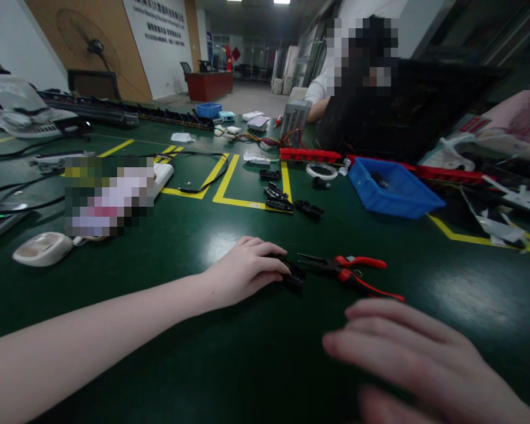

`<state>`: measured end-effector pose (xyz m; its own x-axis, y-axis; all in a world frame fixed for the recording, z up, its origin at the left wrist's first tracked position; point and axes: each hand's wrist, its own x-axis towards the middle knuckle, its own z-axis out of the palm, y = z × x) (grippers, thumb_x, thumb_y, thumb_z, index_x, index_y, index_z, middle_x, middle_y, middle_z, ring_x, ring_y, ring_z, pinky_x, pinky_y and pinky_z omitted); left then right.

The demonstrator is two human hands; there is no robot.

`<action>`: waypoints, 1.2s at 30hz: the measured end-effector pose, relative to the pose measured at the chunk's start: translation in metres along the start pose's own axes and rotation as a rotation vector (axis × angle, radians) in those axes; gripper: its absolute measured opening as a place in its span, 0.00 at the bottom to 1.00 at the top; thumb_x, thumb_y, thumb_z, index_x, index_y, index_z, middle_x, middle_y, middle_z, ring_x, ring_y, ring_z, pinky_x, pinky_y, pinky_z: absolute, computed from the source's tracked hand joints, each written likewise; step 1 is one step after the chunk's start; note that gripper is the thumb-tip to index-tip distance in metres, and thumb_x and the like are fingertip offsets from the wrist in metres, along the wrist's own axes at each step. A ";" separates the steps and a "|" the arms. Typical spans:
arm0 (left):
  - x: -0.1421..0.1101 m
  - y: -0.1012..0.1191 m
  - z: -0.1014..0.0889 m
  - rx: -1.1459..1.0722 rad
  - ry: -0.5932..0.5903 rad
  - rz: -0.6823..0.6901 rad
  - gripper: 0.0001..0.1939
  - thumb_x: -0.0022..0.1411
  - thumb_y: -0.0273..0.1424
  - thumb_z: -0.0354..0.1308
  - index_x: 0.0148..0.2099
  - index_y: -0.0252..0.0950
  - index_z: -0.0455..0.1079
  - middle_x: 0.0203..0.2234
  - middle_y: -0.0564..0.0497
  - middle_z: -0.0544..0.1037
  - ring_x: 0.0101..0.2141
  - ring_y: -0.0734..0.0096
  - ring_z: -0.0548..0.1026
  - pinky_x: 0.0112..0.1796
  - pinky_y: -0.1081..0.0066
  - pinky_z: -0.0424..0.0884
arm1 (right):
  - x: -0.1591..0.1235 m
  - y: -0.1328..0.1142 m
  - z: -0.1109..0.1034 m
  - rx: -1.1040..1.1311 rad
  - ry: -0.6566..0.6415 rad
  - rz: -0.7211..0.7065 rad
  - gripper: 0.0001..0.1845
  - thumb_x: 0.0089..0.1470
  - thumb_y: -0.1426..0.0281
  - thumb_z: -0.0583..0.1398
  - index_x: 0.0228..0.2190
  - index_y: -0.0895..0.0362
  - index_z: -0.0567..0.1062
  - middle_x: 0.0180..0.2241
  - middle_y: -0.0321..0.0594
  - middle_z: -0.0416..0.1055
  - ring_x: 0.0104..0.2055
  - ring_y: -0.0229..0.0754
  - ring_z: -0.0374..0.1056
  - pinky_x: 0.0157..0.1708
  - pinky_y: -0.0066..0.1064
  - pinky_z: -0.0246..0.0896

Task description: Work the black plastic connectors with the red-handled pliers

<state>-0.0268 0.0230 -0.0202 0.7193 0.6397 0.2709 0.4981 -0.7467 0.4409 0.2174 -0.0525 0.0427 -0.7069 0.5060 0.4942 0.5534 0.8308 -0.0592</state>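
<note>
My left hand (247,265) rests low over the table with its fingers closed on a small black plastic part (294,275). Part of that piece is hidden under the fingers. Just right of it lies a pair of needle-nose pliers (333,268), red-handled, with the jaws apart. Nearer to me, at the lower right, my right hand (417,350) is blurred; its fingers are stretched out, the thumb is apart, and no object shows in it. Farther off, several similar black parts (277,203) lie by a yellow tape outline, one part (309,209) slightly to the right.
A blue bin (388,191) stands at the right, near a white tape ring (321,171) and red strips (310,155). On the left are a white mouse-shaped device (43,248), a partly blurred phone and black cables. A person (320,94) sits across the green table (168,330).
</note>
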 end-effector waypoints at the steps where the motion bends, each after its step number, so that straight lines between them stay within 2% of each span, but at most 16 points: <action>1: 0.000 0.000 0.000 -0.004 0.005 -0.010 0.11 0.69 0.30 0.54 0.50 0.43 0.73 0.54 0.48 0.72 0.51 0.62 0.71 0.51 0.57 0.64 | 0.002 0.016 0.003 -0.017 -0.026 -0.055 0.25 0.56 0.62 0.59 0.56 0.44 0.67 0.38 0.36 0.77 0.38 0.42 0.74 0.42 0.36 0.71; 2: 0.001 0.001 -0.001 -0.002 0.009 -0.021 0.10 0.68 0.30 0.54 0.50 0.42 0.73 0.54 0.48 0.72 0.50 0.62 0.71 0.52 0.57 0.64 | 0.003 0.034 0.005 -0.060 -0.028 -0.073 0.28 0.57 0.65 0.60 0.58 0.50 0.65 0.42 0.41 0.76 0.41 0.44 0.73 0.43 0.38 0.70; 3: 0.001 0.002 -0.001 0.004 0.011 -0.032 0.10 0.68 0.30 0.54 0.49 0.42 0.73 0.53 0.48 0.72 0.51 0.62 0.71 0.52 0.56 0.63 | 0.001 0.051 0.007 -0.142 -0.071 0.012 0.29 0.56 0.64 0.60 0.59 0.52 0.65 0.46 0.45 0.74 0.45 0.48 0.72 0.44 0.42 0.69; 5: 0.001 0.004 -0.002 0.020 0.011 -0.052 0.10 0.68 0.30 0.54 0.49 0.42 0.73 0.53 0.48 0.72 0.51 0.61 0.70 0.53 0.55 0.62 | -0.008 0.084 0.012 -0.255 -0.156 0.133 0.35 0.51 0.52 0.62 0.56 0.56 0.69 0.49 0.53 0.72 0.47 0.59 0.70 0.41 0.52 0.69; 6: 0.001 0.005 -0.003 0.026 0.015 -0.062 0.10 0.68 0.30 0.54 0.49 0.42 0.73 0.53 0.49 0.72 0.51 0.61 0.70 0.54 0.54 0.62 | -0.013 0.098 0.015 -0.276 -0.192 0.185 0.36 0.49 0.48 0.62 0.53 0.57 0.72 0.47 0.55 0.72 0.45 0.61 0.71 0.39 0.53 0.69; 9: 0.001 0.007 -0.005 0.035 0.038 -0.101 0.08 0.68 0.29 0.54 0.47 0.39 0.72 0.53 0.48 0.71 0.53 0.62 0.69 0.54 0.55 0.62 | -0.027 0.121 0.025 -0.196 -0.332 0.343 0.34 0.52 0.46 0.58 0.52 0.56 0.73 0.47 0.53 0.72 0.41 0.55 0.72 0.36 0.46 0.70; 13: 0.001 0.006 -0.004 0.039 0.045 -0.112 0.07 0.67 0.30 0.55 0.46 0.37 0.71 0.52 0.47 0.70 0.53 0.61 0.69 0.54 0.55 0.64 | -0.027 0.119 0.040 -0.231 -0.300 0.428 0.30 0.59 0.50 0.52 0.51 0.59 0.72 0.46 0.53 0.71 0.41 0.53 0.71 0.37 0.47 0.69; 20: 0.002 0.002 -0.004 0.036 0.023 -0.102 0.08 0.66 0.31 0.57 0.46 0.38 0.71 0.51 0.47 0.70 0.50 0.61 0.69 0.49 0.57 0.67 | -0.018 0.112 0.049 -0.176 -0.176 0.372 0.22 0.61 0.55 0.53 0.45 0.60 0.70 0.43 0.51 0.71 0.40 0.51 0.70 0.36 0.43 0.68; 23: 0.002 0.001 -0.004 0.068 0.011 -0.090 0.09 0.67 0.33 0.57 0.48 0.38 0.71 0.48 0.48 0.72 0.48 0.62 0.71 0.47 0.60 0.68 | -0.016 0.107 0.046 -0.138 -0.128 0.288 0.19 0.61 0.58 0.55 0.46 0.59 0.69 0.44 0.50 0.71 0.41 0.49 0.70 0.38 0.41 0.68; 29: 0.002 -0.003 -0.006 0.140 0.013 -0.094 0.09 0.67 0.33 0.56 0.47 0.40 0.73 0.48 0.49 0.74 0.47 0.62 0.72 0.46 0.60 0.68 | -0.015 0.093 0.043 -0.154 -0.064 0.008 0.20 0.54 0.58 0.62 0.44 0.58 0.70 0.40 0.49 0.73 0.39 0.49 0.71 0.36 0.39 0.68; 36: 0.002 -0.003 -0.006 0.129 0.027 -0.096 0.08 0.67 0.34 0.56 0.47 0.40 0.74 0.47 0.49 0.74 0.45 0.63 0.72 0.45 0.61 0.68 | -0.011 0.089 0.042 -0.211 -0.035 -0.029 0.21 0.53 0.58 0.63 0.43 0.59 0.70 0.38 0.50 0.75 0.38 0.49 0.73 0.36 0.39 0.68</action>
<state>-0.0303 0.0275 -0.0159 0.6533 0.7123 0.2565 0.6231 -0.6984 0.3523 0.2563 0.0258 -0.0042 -0.7366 0.4935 0.4624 0.6099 0.7802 0.1389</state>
